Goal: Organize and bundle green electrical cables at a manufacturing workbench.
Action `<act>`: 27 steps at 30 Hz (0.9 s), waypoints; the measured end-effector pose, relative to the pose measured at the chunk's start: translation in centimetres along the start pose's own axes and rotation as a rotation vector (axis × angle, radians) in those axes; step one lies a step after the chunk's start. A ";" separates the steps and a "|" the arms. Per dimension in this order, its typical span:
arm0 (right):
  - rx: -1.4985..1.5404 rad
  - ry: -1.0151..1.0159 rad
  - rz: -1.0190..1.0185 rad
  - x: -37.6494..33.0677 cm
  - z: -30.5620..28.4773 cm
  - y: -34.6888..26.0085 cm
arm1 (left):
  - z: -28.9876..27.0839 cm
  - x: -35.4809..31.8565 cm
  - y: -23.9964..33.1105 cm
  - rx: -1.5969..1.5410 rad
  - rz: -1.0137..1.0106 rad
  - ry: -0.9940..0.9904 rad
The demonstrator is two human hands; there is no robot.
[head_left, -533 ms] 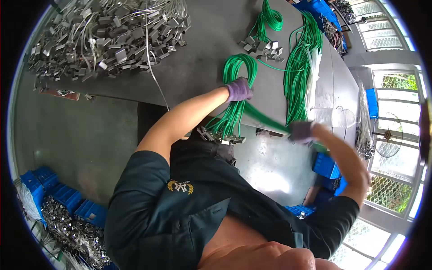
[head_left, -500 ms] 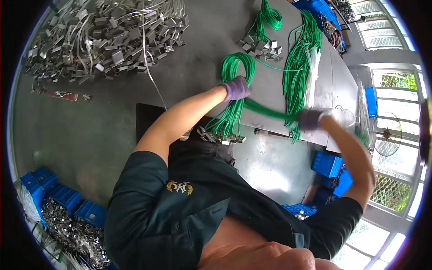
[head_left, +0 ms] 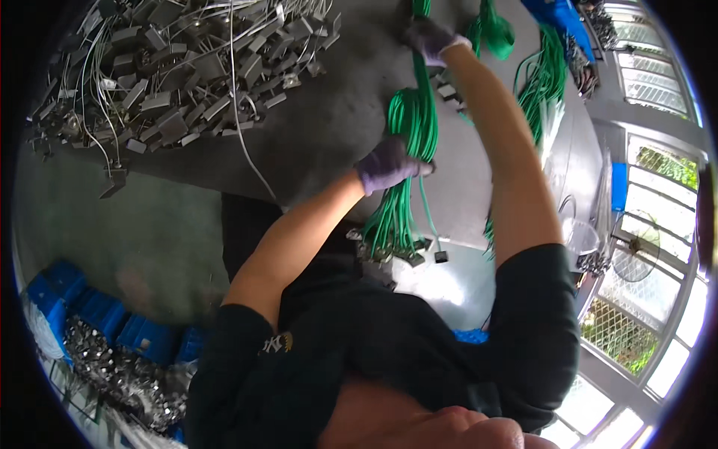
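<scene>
Matt grey table (head_left: 321, 142) bears glossy green plastic-sheathed wires (head_left: 411, 142) and dull metal clips (head_left: 164, 67); knit cloth gloves.

Daylight glares through the windows (head_left: 658, 224) at right; fisheye edges bend darkly.

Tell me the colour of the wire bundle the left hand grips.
Bright green; the wire bundle shows best in the head view, gripped by the gloved left hand.

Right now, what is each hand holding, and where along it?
The left hand grips the bundle of green wires around its middle. The right hand is closed on the same bundle at its far top end.
</scene>
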State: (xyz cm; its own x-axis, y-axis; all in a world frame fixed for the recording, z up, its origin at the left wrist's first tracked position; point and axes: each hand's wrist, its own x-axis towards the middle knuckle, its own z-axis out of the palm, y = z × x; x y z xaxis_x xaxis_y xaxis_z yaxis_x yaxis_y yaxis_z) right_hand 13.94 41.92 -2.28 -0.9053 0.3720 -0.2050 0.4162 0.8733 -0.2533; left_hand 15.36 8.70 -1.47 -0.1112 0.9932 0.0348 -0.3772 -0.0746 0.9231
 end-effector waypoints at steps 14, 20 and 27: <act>0.662 0.480 0.019 -21.7 -3.4 -20.0 | 0.9 -6.0 4.0 -0.178 -0.049 0.168; 1.502 0.265 0.079 -32.8 6.1 -27.6 | 5.8 -8.7 3.2 -0.146 -0.081 0.343; 1.557 0.139 0.172 -38.6 5.3 -27.1 | 9.7 -11.1 2.3 0.128 0.002 0.169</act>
State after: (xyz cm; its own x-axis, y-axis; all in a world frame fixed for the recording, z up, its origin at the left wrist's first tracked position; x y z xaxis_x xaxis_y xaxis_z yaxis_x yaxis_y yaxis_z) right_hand 38.02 2.24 7.53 -0.8033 0.5309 -0.2699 0.1070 -0.3172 -0.9423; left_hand 24.65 -1.61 3.98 -0.2680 0.9632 -0.0183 -0.2584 -0.0536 0.9646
